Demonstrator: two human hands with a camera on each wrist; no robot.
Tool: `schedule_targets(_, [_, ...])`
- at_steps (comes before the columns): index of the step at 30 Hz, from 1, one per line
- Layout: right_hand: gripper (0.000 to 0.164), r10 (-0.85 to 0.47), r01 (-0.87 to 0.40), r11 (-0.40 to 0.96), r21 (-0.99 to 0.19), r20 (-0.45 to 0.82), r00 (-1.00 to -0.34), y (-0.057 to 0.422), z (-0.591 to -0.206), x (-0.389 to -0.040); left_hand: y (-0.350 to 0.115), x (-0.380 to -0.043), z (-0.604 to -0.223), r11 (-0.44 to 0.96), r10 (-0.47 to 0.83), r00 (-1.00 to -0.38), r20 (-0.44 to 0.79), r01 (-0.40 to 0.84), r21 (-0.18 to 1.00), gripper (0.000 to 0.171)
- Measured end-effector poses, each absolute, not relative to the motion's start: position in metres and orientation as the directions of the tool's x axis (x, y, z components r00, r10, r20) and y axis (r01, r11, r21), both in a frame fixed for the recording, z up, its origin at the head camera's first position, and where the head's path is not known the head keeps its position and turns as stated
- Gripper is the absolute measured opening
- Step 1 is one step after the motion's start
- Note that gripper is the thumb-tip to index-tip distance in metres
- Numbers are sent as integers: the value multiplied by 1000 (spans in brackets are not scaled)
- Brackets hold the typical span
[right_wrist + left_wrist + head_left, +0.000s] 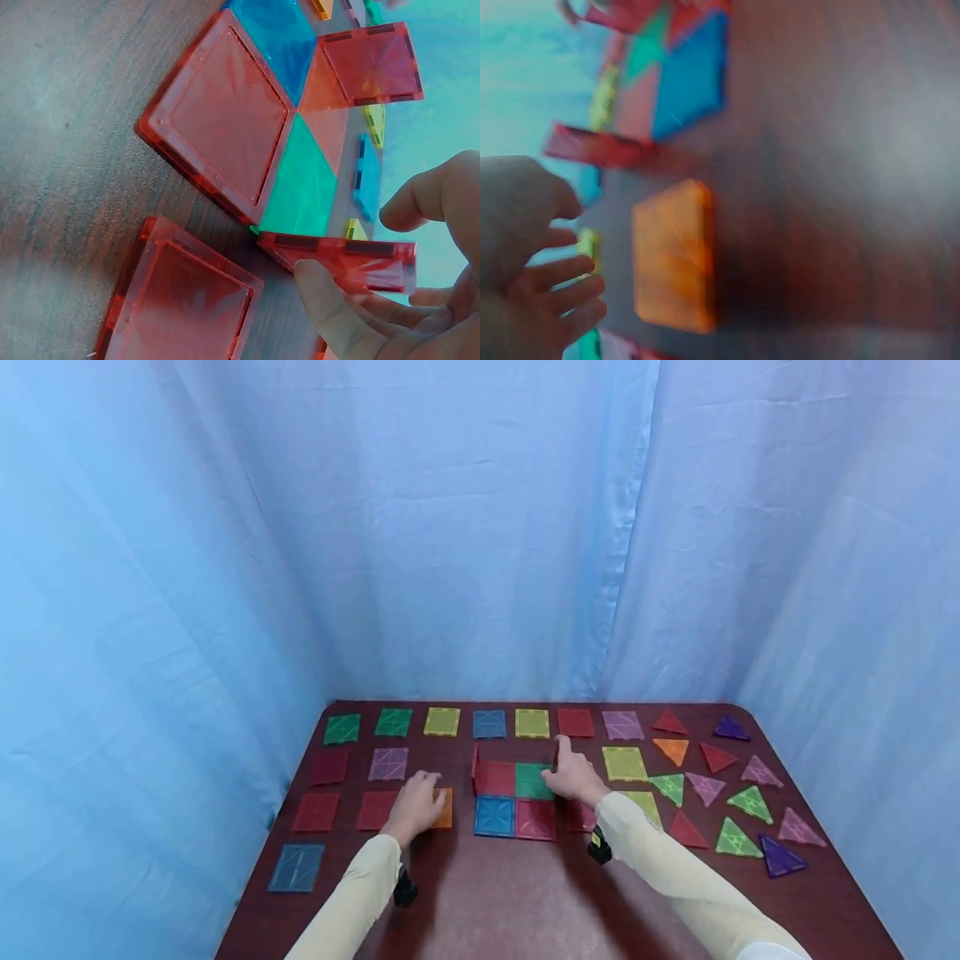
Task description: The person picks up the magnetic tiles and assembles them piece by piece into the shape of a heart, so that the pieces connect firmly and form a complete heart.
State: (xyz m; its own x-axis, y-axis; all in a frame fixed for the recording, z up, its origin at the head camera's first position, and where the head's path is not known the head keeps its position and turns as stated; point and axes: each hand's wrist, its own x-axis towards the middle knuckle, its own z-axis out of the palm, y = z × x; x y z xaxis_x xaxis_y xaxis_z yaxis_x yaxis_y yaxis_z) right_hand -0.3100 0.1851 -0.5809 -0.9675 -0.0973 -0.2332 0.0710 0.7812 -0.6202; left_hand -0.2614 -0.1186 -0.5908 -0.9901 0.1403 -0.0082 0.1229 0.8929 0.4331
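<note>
Four flat square magnetic tiles form a larger square: red (pixel 497 777), green (pixel 528 782), blue (pixel 495 816) and another red (pixel 536 820). One red tile (pixel 373 64) stands upright along the left edge of the back red tile. A second upright red tile (pixel 337 259) meets the green tile's right edge. My right hand (pixel 576 774) is at that tile; one fingertip touches it while another finger stays apart from it. My left hand (pixel 414 806) hovers beside an orange square tile (pixel 673 259), fingers loosely spread and holding nothing. The left wrist view is blurred.
Square tiles lie in rows at the left and back, among them a blue tile (pixel 296 867) and a yellow tile (pixel 624 763). Several triangular tiles, such as a purple one (pixel 782 857), lie at the right. Blue curtains (pixel 480 527) enclose the table (pixel 495 910).
</note>
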Motion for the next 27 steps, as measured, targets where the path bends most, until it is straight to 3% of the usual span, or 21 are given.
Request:
schedule_targets(3, [83,-102,66,782,-620,-232,-967,184,-581,-308,-128,-255,-601,933,271,-957,-108,233,275,55])
schedule_targets(6, [83,-108,56,785,-616,-225,-968,183,-580,-306,-131,-252,-607,940,314,-936,-156,284,188,68])
schedule_targets(12, [85,-103,54,787,-615,-217,-971,181,-579,-304,-129,-254,-611,947,318,-941,-118,309,82,61])
schedule_targets(16, [88,-99,52,791,-610,-211,-972,184,-584,-303,-126,-253,-612,945,327,-932,-156,320,67,55])
schedule_targets(27, [97,-91,49,791,-610,-195,-977,188,-589,-300,-120,-258,-610,938,304,-953,-13,297,177,32])
